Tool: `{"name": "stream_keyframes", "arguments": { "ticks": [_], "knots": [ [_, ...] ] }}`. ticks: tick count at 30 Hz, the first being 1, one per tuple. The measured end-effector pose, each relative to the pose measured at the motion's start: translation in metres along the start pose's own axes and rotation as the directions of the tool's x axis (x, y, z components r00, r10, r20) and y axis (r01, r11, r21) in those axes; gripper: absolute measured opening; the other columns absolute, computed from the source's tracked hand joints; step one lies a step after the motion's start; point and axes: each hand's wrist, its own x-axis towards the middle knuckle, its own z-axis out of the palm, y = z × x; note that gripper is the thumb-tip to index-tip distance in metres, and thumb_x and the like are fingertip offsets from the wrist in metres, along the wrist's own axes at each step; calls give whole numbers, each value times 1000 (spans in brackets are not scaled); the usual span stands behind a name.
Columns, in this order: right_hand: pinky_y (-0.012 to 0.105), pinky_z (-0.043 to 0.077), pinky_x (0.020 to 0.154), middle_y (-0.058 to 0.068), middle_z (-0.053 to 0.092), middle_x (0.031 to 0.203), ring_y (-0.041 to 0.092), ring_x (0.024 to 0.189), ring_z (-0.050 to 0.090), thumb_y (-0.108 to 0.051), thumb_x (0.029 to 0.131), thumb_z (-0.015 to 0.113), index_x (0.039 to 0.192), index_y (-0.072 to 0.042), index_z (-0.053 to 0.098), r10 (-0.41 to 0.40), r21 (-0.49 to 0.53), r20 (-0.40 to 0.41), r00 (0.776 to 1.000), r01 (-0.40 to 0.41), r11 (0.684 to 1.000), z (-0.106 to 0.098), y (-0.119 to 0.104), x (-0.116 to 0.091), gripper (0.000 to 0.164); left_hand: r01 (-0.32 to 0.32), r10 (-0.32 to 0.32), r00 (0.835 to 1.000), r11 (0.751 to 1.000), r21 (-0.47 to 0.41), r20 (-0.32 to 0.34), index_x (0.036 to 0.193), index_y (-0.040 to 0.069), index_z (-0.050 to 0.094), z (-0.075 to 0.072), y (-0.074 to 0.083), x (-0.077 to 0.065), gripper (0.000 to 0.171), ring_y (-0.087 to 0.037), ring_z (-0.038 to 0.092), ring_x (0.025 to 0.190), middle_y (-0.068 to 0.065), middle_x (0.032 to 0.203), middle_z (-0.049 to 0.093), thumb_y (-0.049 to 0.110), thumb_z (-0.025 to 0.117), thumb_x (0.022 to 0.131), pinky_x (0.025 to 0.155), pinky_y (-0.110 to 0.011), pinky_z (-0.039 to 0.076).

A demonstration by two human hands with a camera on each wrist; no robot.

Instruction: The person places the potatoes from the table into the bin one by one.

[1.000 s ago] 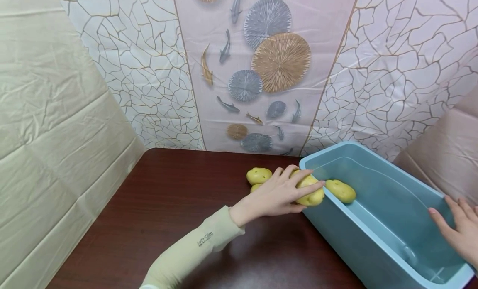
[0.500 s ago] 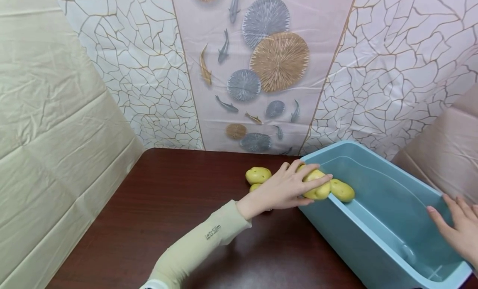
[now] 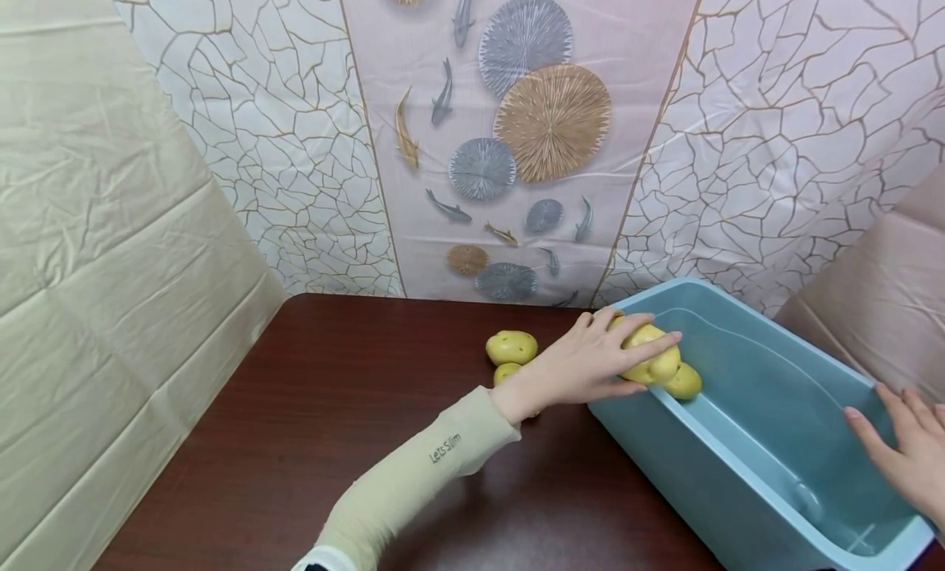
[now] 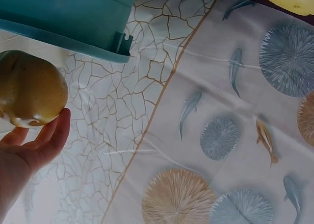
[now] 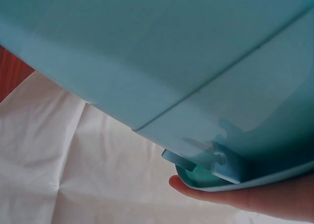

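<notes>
My left hand (image 3: 579, 362) grips a yellow potato (image 3: 657, 359) from above, over the near rim of a blue plastic bin (image 3: 701, 472). In the left wrist view the fingers (image 4: 56, 136) curl against that potato (image 4: 32, 89). A second potato (image 3: 687, 382) lies inside the bin's far end, partly covered by the held one. On the far right, my right hand (image 3: 915, 452) holds the opposite rim, thumb on the inner side. The right wrist view shows a finger (image 5: 245, 197) along the outside of the rim.
Left of the bin, a potato (image 3: 511, 347) and another potato (image 3: 505, 372) sit on the dark wooden table (image 3: 354, 390); a bit of one more peeks from under the left wrist. Patterned cloth (image 3: 531, 226) hangs behind, cream cloth (image 3: 133, 308) on the left.
My left hand has moved right with the potato, from beside the bin to over its near rim. The right hand has stayed on the far rim.
</notes>
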Motion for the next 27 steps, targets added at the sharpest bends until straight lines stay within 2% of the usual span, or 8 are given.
{"name": "stream_keyframes", "arguments": {
  "ticks": [4, 14, 21, 27],
  "knots": [
    [51, -7, 108, 38, -1, 137, 47, 131, -10, -56, 91, 14, 135, 12, 7, -11, -2, -6, 1000, 11, 1000, 0, 1, 0, 82, -7, 7, 1000, 1000, 9, 12, 138, 28, 32, 0, 3, 6, 62, -19, 44, 110, -2, 134, 41, 51, 50, 84, 74, -26, 39],
    [51, -7, 108, 39, 2, 137, 47, 131, -8, -55, 91, 16, 135, 13, 8, -25, 13, -23, 999, 25, 1000, 2, 4, 2, 81, 3, -5, 998, 1000, 17, 69, 139, 29, 29, 3, 7, 16, 62, -18, 42, 110, -1, 136, 38, 52, 48, 84, 81, -30, 39],
    [51, -11, 107, 35, -4, 140, 43, 131, -16, -59, 88, 28, 140, 5, 7, -10, -25, -40, 999, 9, 1000, 57, 88, 40, 85, 24, -24, 998, 1000, 0, 57, 140, 29, 27, 9, 10, 20, 63, -19, 42, 113, -2, 137, 37, 52, 47, 85, 86, -33, 39],
    [50, -12, 107, 36, -4, 139, 43, 131, -16, -61, 87, 26, 139, 6, 6, -12, -27, -35, 999, 11, 1000, 53, 81, 37, 87, 31, -31, 997, 999, -10, 77, 140, 28, 26, 9, 11, 26, 64, -18, 42, 111, -2, 138, 36, 53, 46, 85, 84, -31, 40]
  ]
}}
